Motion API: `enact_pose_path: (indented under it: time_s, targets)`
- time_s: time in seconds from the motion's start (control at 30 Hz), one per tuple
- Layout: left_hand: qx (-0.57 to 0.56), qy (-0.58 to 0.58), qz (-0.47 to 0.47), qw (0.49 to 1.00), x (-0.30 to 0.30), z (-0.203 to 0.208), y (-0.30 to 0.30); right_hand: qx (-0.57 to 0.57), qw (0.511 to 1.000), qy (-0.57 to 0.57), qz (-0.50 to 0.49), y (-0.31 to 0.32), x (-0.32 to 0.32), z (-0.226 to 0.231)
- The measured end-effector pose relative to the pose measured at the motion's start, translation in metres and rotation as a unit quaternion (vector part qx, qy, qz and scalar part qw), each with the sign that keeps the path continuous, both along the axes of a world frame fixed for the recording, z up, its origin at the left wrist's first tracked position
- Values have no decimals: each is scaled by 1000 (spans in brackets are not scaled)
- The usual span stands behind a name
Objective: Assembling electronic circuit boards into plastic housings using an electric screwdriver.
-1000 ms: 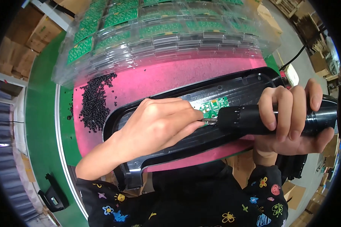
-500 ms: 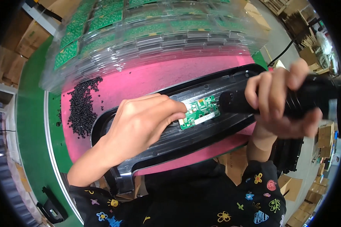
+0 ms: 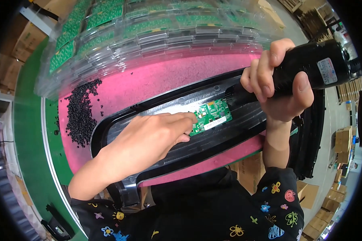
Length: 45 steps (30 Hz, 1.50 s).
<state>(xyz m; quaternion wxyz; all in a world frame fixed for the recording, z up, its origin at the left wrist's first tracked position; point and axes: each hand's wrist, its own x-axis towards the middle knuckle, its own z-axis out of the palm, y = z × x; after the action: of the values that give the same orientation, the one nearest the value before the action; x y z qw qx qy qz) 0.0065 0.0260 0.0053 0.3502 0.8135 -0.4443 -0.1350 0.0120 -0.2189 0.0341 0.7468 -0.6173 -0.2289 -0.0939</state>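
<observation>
A long black plastic housing (image 3: 245, 125) lies hollow side up in front of me. Inside it sits a green circuit board (image 3: 216, 113) with a white label strip. The fingers of my left hand (image 3: 153, 130) pinch the board's left end; their tips are partly hidden. My right hand (image 3: 275, 82) is wrapped around a black electric screwdriver (image 3: 305, 64), tilted with its back end up to the right. Its front end reaches down to the board's right edge. The exact contact there is hard to make out.
The housing rests on a pink mat (image 3: 169, 74) over a green table. Small black screws (image 3: 82, 114) are heaped at the left. Stacked clear trays (image 3: 149, 34) holding green boards stand at the back. More black plastic parts (image 3: 307, 154) are at the right, with cardboard boxes (image 3: 330, 197) beyond.
My right hand has tilted the screwdriver, raising its back end and bringing its front end to the board's right edge. My left hand stays at the board's left end.
</observation>
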Motion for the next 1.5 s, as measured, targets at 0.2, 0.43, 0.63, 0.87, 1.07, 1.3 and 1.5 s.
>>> enact_pose_path:
  time_s: [0.2,0.43,0.63,0.87,1.07,1.3,1.5]
  targets:
    - [32,14,9,999,-2,5,2,50,993,-13,105,4,8,-6]
    - [41,14,-3,999,2,4,5,38,998,22,37,6,2,-6]
    - [-64,-18,34,997,7,-3,5,239,966,-30,92,25,-20,11]
    - [-141,-38,26,989,4,-2,2,227,963,-66,131,29,-28,14]
    - [-144,-90,44,984,5,-2,3,209,977,-21,46,44,-30,15]
    - [-114,-90,76,987,0,-4,5,190,978,-51,67,44,-30,12]
    - [-110,-94,91,985,-4,0,5,187,980,-49,45,46,-35,13]
